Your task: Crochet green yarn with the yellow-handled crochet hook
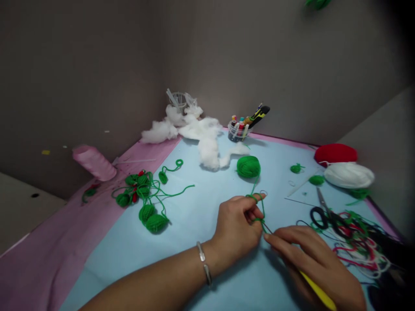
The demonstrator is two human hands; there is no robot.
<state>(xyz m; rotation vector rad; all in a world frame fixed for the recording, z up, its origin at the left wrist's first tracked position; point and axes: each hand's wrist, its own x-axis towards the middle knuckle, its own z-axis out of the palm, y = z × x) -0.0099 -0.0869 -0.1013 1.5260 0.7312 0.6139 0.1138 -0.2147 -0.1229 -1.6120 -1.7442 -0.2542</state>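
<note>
My left hand [238,224] is closed, with green yarn [256,198] looped over its index finger and pinched at the fingertips. The strand runs up to a green yarn ball [248,166] on the light blue mat [181,242]. My right hand [316,259] is closed on a yellow-handled crochet hook [319,291], its tip meeting the yarn by my left fingertips. A silver bangle sits on my left wrist.
Several green crocheted pieces with loose yarn [144,196] lie at the left. White stuffing [201,134] and a tub of pens [240,127] are at the back. Red [335,153] and white yarn balls [349,175], black scissors [324,211] and tangled yarn scraps [359,242] lie right. A pink thread cone [94,162] lies left.
</note>
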